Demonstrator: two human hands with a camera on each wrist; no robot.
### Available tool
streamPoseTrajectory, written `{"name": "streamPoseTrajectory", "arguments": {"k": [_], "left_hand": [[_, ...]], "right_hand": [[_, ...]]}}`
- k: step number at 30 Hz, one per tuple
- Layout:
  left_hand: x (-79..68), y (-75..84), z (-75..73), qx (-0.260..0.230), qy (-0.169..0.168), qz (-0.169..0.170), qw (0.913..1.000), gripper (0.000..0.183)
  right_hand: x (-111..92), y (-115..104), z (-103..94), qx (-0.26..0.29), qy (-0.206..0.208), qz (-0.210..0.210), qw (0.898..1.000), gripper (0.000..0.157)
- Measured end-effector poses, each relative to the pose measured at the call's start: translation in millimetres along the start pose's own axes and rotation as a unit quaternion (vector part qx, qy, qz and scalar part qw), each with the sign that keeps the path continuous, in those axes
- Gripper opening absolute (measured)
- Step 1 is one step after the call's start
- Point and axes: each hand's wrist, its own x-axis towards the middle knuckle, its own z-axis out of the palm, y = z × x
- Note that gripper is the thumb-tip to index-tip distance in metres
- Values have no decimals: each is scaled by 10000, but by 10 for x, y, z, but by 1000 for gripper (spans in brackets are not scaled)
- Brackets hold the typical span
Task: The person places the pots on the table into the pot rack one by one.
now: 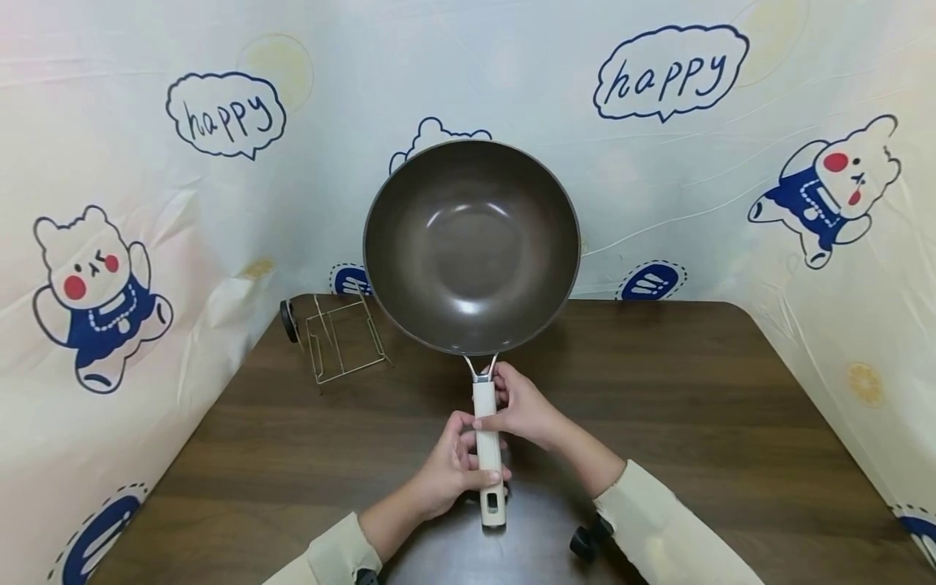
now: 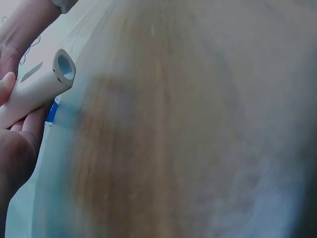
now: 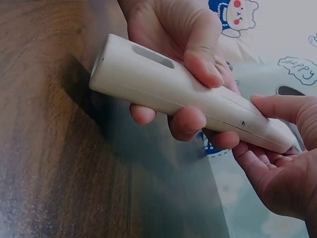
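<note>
A deep brown frying pan (image 1: 471,244) is held up over the table, its inside facing the head camera. Its cream handle (image 1: 486,447) points toward me and has a hanging slot near the end. Around the lower part of this handle, my left hand (image 1: 455,470) curls its fingers, thumb across the top. Higher up, close to the metal fork, my right hand (image 1: 528,410) grips it between thumb and fingers. The right wrist view shows the handle (image 3: 163,89) with both hands on it; in the left wrist view the handle's end (image 2: 44,82) appears at the left.
On the table's far left stands a thin wire rack (image 1: 344,341) with a black round part (image 1: 289,321) at its side. The dark wooden table (image 1: 658,406) is bordered by a printed cloth backdrop (image 1: 680,187) behind and at both sides.
</note>
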Motion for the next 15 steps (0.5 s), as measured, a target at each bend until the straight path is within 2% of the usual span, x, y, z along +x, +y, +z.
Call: {"name": "streamPoseTrajectory", "arguments": {"k": [15], "left_hand": [[-67,-1,18,83,495,248,9984,67]], "right_hand": [[119,-50,54,-475,-288,-69,9984,59]]}}
